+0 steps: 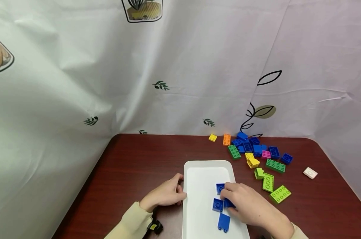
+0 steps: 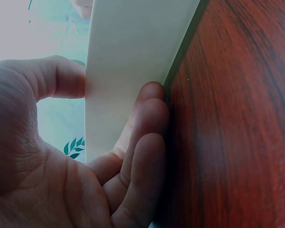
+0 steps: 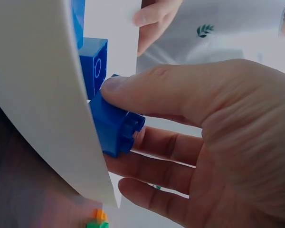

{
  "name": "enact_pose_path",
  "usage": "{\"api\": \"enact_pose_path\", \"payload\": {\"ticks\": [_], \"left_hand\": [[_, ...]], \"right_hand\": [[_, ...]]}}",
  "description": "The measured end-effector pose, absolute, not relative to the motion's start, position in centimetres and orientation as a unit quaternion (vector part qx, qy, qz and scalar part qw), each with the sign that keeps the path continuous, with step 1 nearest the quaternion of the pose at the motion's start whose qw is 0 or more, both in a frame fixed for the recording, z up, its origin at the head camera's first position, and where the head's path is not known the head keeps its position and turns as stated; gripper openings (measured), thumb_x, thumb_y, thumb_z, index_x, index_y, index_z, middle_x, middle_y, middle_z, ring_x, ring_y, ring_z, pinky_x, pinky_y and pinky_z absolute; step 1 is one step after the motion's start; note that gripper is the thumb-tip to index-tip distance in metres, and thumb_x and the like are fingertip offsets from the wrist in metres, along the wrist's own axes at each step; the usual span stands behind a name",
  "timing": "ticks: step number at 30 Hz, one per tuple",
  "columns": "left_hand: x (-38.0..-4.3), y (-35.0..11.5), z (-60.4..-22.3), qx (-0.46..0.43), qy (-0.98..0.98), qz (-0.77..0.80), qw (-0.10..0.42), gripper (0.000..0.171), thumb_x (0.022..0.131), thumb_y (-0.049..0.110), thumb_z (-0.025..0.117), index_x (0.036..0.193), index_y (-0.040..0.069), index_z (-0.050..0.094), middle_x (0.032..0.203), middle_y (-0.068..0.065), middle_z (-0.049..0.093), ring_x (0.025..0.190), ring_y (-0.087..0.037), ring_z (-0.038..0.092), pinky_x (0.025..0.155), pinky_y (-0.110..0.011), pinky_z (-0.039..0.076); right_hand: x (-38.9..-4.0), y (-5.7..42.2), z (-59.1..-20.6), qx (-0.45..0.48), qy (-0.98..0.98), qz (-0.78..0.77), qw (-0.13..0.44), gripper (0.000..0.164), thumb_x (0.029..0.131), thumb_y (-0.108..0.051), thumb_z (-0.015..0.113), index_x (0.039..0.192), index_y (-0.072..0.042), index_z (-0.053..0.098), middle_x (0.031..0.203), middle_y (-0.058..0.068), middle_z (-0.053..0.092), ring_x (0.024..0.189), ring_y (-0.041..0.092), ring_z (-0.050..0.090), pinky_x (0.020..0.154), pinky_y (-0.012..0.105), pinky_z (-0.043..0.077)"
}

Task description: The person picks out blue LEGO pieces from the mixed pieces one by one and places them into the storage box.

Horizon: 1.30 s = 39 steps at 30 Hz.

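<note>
A white tray [image 1: 198,186] lies lengthwise on the table, its near end cut off by the frame. My left hand [image 1: 166,192] grips its left edge, thumb against the rim and fingers on the outer wall [image 2: 128,52], as the left wrist view shows. Inside the tray, my right hand [image 1: 249,204] pinches a blue toy brick [image 3: 110,124] between thumb and fingers, its studs facing the palm. Close around it in the tray lie another blue brick [image 1: 220,188], partly behind the fingers, a blue brick [image 1: 218,204] showing its hollow side, and a blue brick [image 1: 224,221] on its side.
Beyond the tray to the right spreads a loose pile of blue bricks [image 1: 247,146], with green [image 1: 276,165], lime [image 1: 280,194], yellow [image 1: 252,161], orange [image 1: 226,139] and pink [image 1: 266,154] ones. A white brick [image 1: 310,173] lies apart at the right. A patterned curtain [image 1: 192,66] hangs behind the table [image 1: 132,159].
</note>
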State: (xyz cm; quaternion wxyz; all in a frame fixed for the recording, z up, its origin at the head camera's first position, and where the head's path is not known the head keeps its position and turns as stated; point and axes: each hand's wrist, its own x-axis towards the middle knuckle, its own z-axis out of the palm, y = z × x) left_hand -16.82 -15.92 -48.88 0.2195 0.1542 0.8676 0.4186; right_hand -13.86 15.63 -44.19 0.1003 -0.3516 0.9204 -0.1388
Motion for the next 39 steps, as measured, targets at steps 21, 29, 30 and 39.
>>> {"api": "enact_pose_path", "payload": {"ticks": [21, 29, 30, 39], "left_hand": [[-16.9, -16.0, -48.6, 0.157, 0.863, 0.423, 0.228, 0.055, 0.087, 0.018, 0.063, 0.138, 0.006, 0.044, 0.07, 0.004, 0.064, 0.059, -0.015, 0.065, 0.058, -0.025, 0.046], [-16.9, -15.8, -48.4, 0.156, 0.865, 0.421, 0.224, 0.055, 0.087, 0.018, 0.063, 0.137, 0.007, 0.045, 0.071, 0.003, 0.064, 0.06, -0.015, 0.066, 0.059, -0.025, 0.047], [-16.9, -15.9, -48.4, 0.156, 0.865, 0.421, 0.224, 0.055, 0.087, 0.017, 0.063, 0.137, 0.007, 0.045, 0.071, 0.003, 0.064, 0.06, -0.015, 0.066, 0.059, -0.025, 0.047], [-16.8, -16.0, -48.5, 0.156, 0.865, 0.422, 0.225, 0.057, 0.086, 0.018, 0.064, 0.139, 0.007, 0.045, 0.071, 0.003, 0.064, 0.06, -0.014, 0.066, 0.058, -0.026, 0.048]], "right_hand": [[-13.2, 15.5, -43.9, -0.33, 0.925, -0.158, 0.101, 0.084, 0.078, -0.067, 0.079, 0.148, -0.028, 0.055, 0.159, 0.006, 0.046, 0.143, 0.034, 0.048, 0.108, 0.065, 0.044], [-14.2, 16.7, -44.2, -0.32, 0.932, -0.163, 0.041, 0.077, 0.081, -0.057, 0.082, 0.146, -0.023, 0.058, 0.156, 0.009, 0.05, 0.141, 0.033, 0.051, 0.107, 0.064, 0.047], [-14.5, 17.1, -44.3, -0.315, 0.935, -0.16, 0.029, 0.076, 0.081, -0.055, 0.083, 0.145, -0.023, 0.058, 0.155, 0.009, 0.051, 0.14, 0.033, 0.052, 0.106, 0.063, 0.047], [-17.9, 23.3, -44.9, -0.247, 0.956, -0.149, -0.053, 0.067, 0.083, -0.041, 0.085, 0.138, -0.01, 0.063, 0.141, 0.016, 0.059, 0.127, 0.04, 0.059, 0.1, 0.064, 0.05]]}}
